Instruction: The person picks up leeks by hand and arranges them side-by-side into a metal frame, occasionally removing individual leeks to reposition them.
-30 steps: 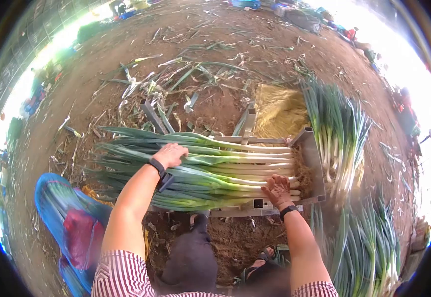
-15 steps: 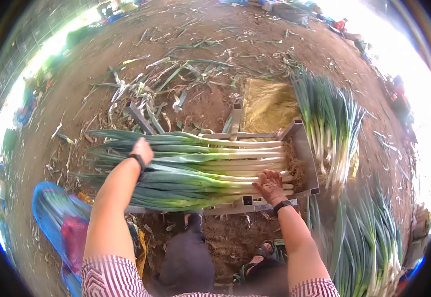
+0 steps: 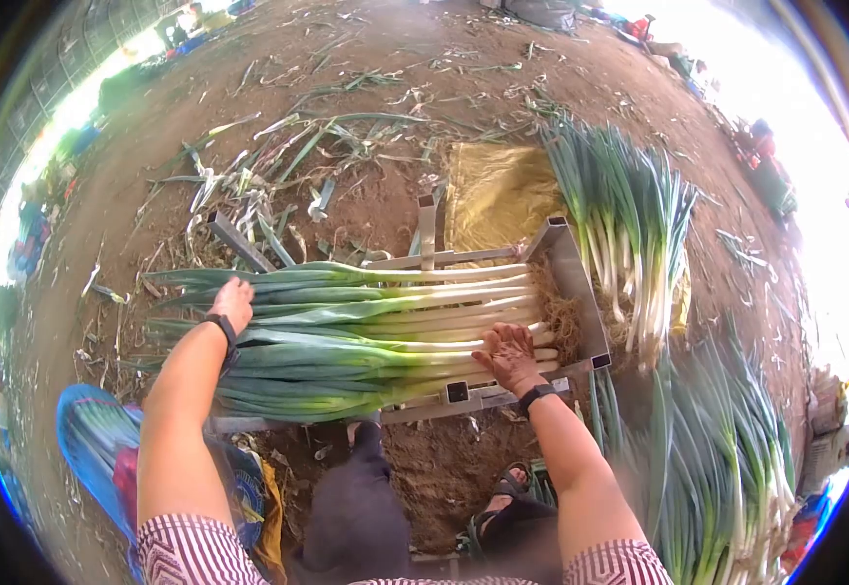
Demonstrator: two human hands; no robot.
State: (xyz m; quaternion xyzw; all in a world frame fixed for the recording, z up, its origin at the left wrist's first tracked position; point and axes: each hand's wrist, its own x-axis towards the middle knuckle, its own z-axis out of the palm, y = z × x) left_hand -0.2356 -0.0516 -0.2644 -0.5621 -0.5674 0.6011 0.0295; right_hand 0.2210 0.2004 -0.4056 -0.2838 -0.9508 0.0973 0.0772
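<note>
A row of leeks (image 3: 376,336) lies sideways in a metal frame (image 3: 580,292), green leaves to the left and white stalks to the right. Their roots (image 3: 559,317) are against the frame's right end plate. On the leaves towards their tips rests my left hand (image 3: 233,300), open, its fingers stretched forward and partly merging with the greens. My right hand (image 3: 509,356) lies on the white stalks near the roots, palm down with fingers somewhat spread. What the undersides of both hands touch is hidden.
More leeks lie in a pile (image 3: 629,214) beyond the frame's right end, partly on a yellow sheet (image 3: 498,195). Another heap (image 3: 717,458) is at the near right. A blue bag (image 3: 83,419) sits at the left. Leaf scraps (image 3: 278,146) litter the dirt floor.
My left hand has slid a little left along the leaves. My right hand stays on the white stalks. The whole view has shifted slightly.
</note>
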